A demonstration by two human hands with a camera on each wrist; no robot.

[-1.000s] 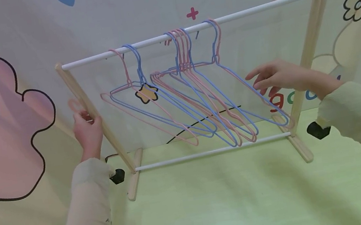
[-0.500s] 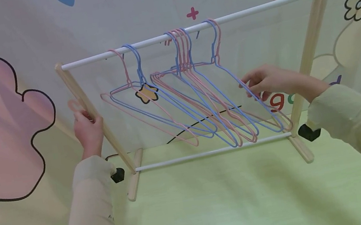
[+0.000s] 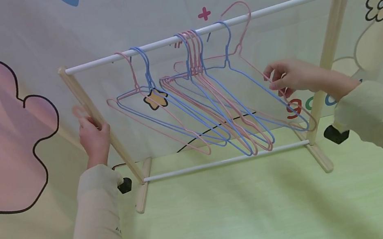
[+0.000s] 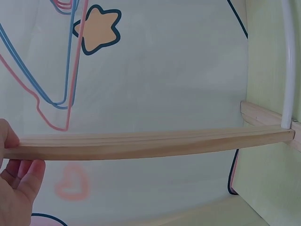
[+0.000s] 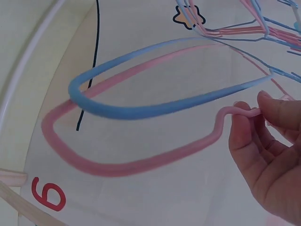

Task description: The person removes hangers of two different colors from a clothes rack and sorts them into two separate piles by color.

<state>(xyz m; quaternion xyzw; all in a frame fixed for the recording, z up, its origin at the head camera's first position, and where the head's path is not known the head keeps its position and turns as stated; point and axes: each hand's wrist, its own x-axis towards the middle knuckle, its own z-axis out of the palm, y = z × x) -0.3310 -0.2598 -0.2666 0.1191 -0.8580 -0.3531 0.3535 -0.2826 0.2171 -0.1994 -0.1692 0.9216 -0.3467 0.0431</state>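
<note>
In the head view my right hand [image 3: 294, 77] pinches the sloping side of a pink clothes hanger [image 3: 239, 49], whose hook is raised above the white top rail [image 3: 289, 4] of a small clothes rack. The right wrist view shows its pink wire between thumb and fingers, and a blue hanger [image 5: 136, 112] close beside it, untouched by the fingertips. That blue hanger still hangs on the rail. My left hand [image 3: 94, 140] grips the rack's left wooden upright [image 3: 122, 154]; in the left wrist view, thumb and fingers lie on opposite sides of the upright [image 4: 141, 148].
Several more pink and blue hangers hang left of centre, bunched and overlapping, with one pink hanger [image 3: 133, 72] leftmost. The right upright [image 3: 334, 28] stands beyond my right hand. A white lower bar [image 3: 191, 169] joins the wooden feet on a pale green surface. A patterned backdrop stands behind.
My right hand first moved left to the rightmost hangers, then back right and slightly up. The pink hanger's hook has risen off the rail and shifted right. My left hand stays on the upright.
</note>
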